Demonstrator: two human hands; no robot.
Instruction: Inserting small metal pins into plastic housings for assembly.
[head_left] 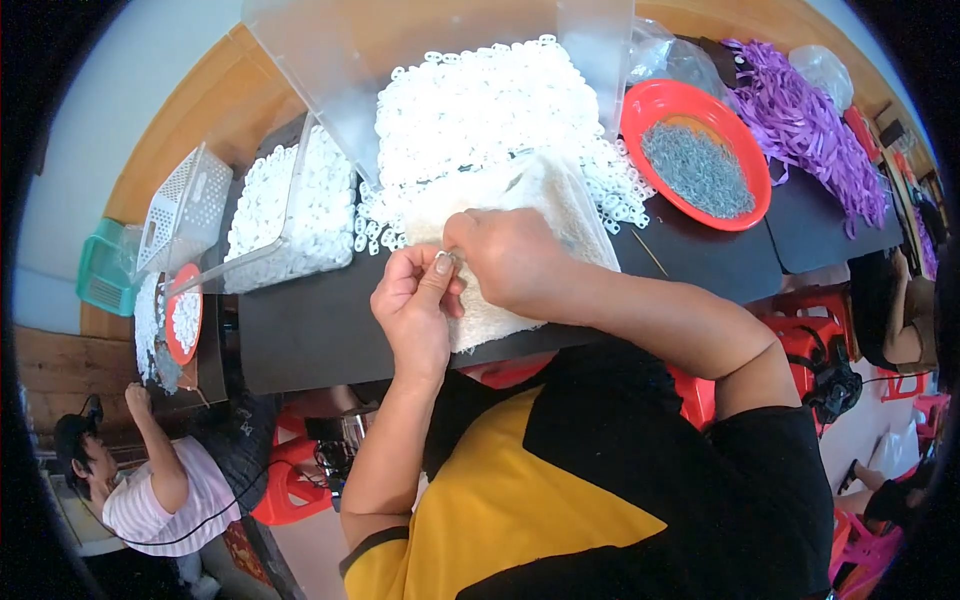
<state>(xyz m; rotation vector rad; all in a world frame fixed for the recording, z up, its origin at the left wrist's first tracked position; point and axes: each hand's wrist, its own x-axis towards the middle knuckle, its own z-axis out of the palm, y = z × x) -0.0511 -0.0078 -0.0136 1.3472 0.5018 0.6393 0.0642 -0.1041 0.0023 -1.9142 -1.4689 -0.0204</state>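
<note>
My left hand and my right hand meet over a clear plastic bag of small white parts on the black table. Between my left thumb and forefinger sits a tiny pale piece. My right fingertips pinch at the same spot, touching it. Just beyond the bag lies a big heap of white plastic rings, spread in front of a tilted clear bin.
A red bowl of small grey metal pieces stands to the right. Purple strips are piled farther right. A clear box of white rings and a white basket stand left. Another person works at lower left.
</note>
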